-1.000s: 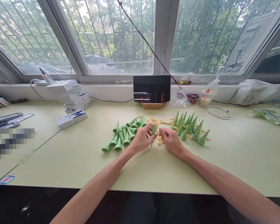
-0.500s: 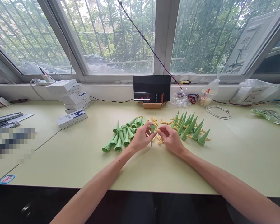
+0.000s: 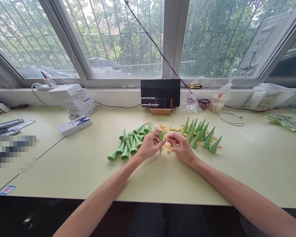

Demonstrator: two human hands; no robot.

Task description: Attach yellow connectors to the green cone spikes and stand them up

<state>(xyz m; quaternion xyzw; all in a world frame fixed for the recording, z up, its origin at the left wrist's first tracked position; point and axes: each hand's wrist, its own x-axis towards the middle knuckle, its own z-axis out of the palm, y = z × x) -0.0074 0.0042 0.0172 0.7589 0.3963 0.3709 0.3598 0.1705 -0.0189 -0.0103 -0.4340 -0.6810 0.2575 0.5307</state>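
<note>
My left hand [image 3: 151, 144] is closed on a green plastic watering spike [image 3: 160, 135], held with its tip down and its wide end up. From the right, my right hand [image 3: 179, 144] pinches a small yellow valve [image 3: 165, 137] against the spike's upper side. Left of my hands lies a heap of loose green spikes [image 3: 126, 142], wide ends toward me. To the right, several green spikes [image 3: 204, 135] stand tip up with yellow pieces at their bases. More small yellow valves [image 3: 169, 150] lie scattered between and behind my hands.
A tablet [image 3: 160, 89] with a phone [image 3: 162, 103] before it stands at the back on a cardboard support [image 3: 160, 112]. White boxes [image 3: 75, 102] are stacked at the left. A bagged cup [image 3: 219, 102] and a coiled white cable [image 3: 230, 118] lie at the right rear.
Almost nothing differs. Both hands stay in place, holding the spike and the yellow valve together.
</note>
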